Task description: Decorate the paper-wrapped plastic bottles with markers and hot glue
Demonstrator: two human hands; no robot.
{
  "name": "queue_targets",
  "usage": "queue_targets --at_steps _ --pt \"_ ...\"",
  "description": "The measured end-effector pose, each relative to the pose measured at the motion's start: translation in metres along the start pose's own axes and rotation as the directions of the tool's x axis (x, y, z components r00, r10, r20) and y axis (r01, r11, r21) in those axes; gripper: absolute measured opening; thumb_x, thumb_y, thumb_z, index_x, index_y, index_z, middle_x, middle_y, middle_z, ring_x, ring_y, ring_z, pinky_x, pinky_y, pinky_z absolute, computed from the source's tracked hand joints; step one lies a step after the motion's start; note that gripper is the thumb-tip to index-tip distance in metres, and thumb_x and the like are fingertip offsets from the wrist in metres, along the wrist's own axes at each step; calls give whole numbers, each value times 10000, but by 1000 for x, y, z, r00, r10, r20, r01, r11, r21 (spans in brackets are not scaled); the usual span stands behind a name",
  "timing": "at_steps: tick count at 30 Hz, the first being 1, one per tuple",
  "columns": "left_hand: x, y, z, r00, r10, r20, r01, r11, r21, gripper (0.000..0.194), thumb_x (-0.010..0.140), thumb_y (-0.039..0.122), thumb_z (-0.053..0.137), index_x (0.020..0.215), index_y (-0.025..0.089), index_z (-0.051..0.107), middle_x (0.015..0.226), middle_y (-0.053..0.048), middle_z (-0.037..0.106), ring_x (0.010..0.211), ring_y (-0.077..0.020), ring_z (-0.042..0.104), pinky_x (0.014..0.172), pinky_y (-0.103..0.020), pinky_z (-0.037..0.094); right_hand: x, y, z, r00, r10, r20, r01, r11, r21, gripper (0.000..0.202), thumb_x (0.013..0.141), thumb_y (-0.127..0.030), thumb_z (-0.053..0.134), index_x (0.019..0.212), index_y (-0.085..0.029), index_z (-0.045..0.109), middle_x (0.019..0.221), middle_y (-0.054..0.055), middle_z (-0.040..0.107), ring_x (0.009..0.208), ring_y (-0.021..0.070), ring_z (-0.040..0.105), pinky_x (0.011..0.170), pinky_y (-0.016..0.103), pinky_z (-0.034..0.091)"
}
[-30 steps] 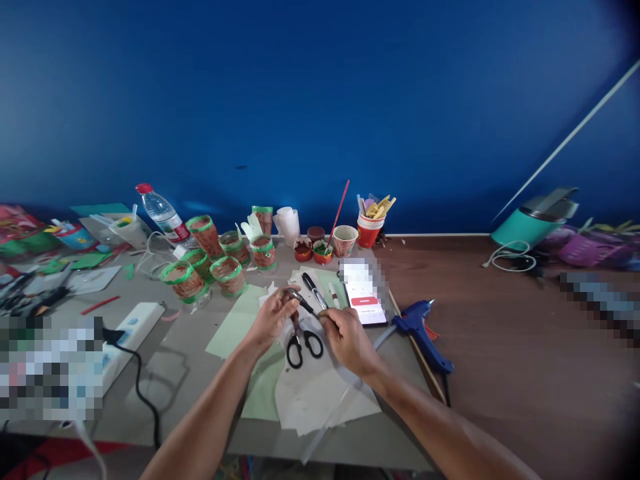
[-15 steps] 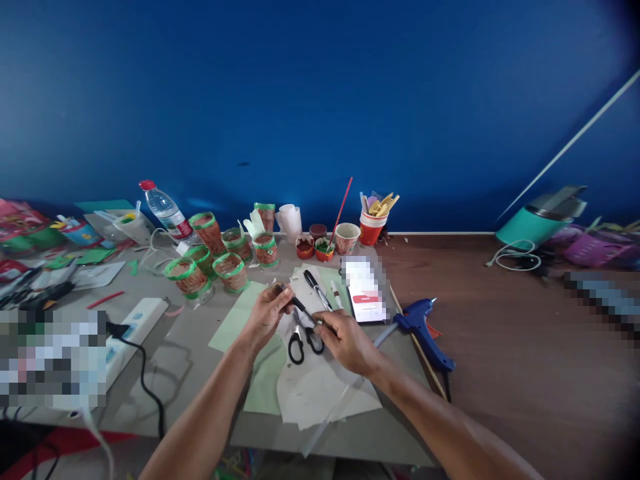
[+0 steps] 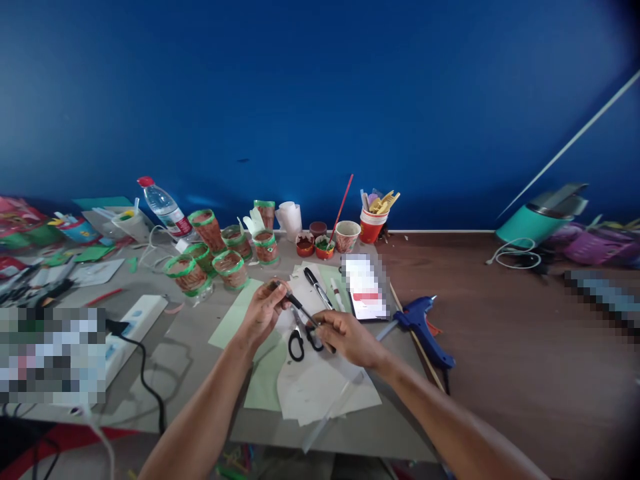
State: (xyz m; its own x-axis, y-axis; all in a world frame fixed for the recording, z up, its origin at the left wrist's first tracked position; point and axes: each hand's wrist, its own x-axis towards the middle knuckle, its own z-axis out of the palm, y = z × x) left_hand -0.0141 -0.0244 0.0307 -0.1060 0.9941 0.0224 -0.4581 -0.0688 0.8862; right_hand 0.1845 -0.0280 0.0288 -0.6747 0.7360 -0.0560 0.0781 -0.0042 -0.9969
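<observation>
Between my two hands is a slim black pen-like stick (image 3: 301, 307), held at a slant above the papers. My left hand (image 3: 267, 308) pinches its upper end between thumb and fingers. The lower end is in the closed fingers of my right hand (image 3: 347, 339), which hide part of it. Just beneath it lie black-handled scissors (image 3: 296, 345), partly covered by my right hand. White cut paper (image 3: 325, 393) lies under the scissors, over light green sheets (image 3: 263, 380). A black marker (image 3: 317, 287) and a white-and-brown pen (image 3: 337, 293) rest just beyond my hands.
A phone (image 3: 367, 293) and a blue glue gun (image 3: 427, 333) lie to the right. Painted cups (image 3: 230, 270), paint pots (image 3: 305, 245) and a water bottle (image 3: 165, 210) stand at the back. A power strip (image 3: 143, 317) with a black cord lies left.
My right hand's fingers have shifted slightly on the stick, and a dark tip now shows below them. My left hand keeps its pinch, and the view has shifted a little.
</observation>
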Motion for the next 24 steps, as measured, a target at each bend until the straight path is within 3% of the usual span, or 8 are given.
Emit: queue_targets --at_steps 9,14,17,21,23,24 --pt "3 1 3 999 45 -15 -45 998 -40 284 637 348 834 702 120 676 673 1 574 596 -65 497 528 -183 408 2 -3 -4 999 2 54 -10 988 156 424 814 -567 608 854 -145 591 520 -77 425 453 60 343 460 226 222" --pt "2 -1 -3 997 29 67 -25 998 -61 236 692 332 800 753 139 680 740 -6 594 637 -73 521 555 -182 428 2 2 -2 995 -21 97 -16 931 365 433 801 -562 644 863 -133 638 485 -79 435 442 59 345 488 232 259" --pt "3 -3 -8 996 26 83 -23 999 -38 218 722 333 777 783 145 687 768 -12 608 649 -76 526 580 -187 439 2 5 1 995 -9 98 -32 913 407 436 811 -564 634 850 -130 650 476 -65 474 437 66 380 521 245 299" --pt "6 -2 -12 999 15 49 -14 1000 -14 244 735 364 762 868 167 703 795 -23 649 658 -88 548 605 -200 443 2 7 0 998 -17 55 -1 951 310 502 854 -611 520 843 -129 657 523 -19 532 473 101 450 546 265 352" --pt "7 -2 -12 999 31 16 -32 999 25 307 741 397 751 953 181 700 777 -17 652 645 -90 543 600 -204 433 3 8 -3 989 -87 -122 100 990 99 444 896 -542 474 879 -139 660 629 26 597 564 138 518 590 284 393" --pt "7 -3 -12 999 45 4 -45 997 63 343 743 411 745 994 184 692 762 -12 647 641 -93 539 599 -208 428 4 8 -4 959 -165 -232 152 986 -73 385 910 -478 471 901 -144 662 711 55 631 648 165 557 635 301 414"
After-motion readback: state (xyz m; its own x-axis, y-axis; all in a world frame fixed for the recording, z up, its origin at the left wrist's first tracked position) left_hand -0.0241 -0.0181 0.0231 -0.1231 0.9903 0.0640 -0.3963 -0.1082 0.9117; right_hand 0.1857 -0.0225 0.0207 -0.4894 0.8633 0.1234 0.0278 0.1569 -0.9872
